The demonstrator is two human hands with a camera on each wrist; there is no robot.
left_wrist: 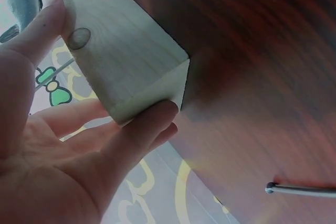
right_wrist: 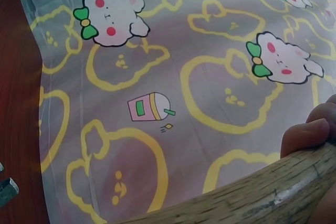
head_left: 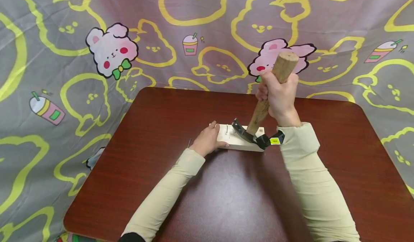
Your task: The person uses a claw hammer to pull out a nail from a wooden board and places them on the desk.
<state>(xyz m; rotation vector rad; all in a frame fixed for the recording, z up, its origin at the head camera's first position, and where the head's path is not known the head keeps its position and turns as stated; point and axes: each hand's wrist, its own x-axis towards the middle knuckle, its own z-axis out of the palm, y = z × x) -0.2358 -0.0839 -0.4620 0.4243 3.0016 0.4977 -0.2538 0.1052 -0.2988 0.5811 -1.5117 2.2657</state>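
A pale wooden block (head_left: 239,144) lies on the table, with a nail (head_left: 227,128) standing out of its top. My left hand (head_left: 207,140) holds the block's left end, thumb along the near edge and fingers at the far side. In the left wrist view that end of the block (left_wrist: 121,40) shows a round knot. My right hand (head_left: 280,93) grips the wooden handle of a claw hammer (head_left: 258,116). The hammer's head is low over the block's right part, its claw toward the nail. The right wrist view shows the handle (right_wrist: 252,198) under my fingers (right_wrist: 304,137).
Another nail (left_wrist: 302,190) lies on the brown table (head_left: 155,127), just left of my left hand. A patterned cloth (head_left: 207,30) with bunnies and cups hangs behind and beside the table.
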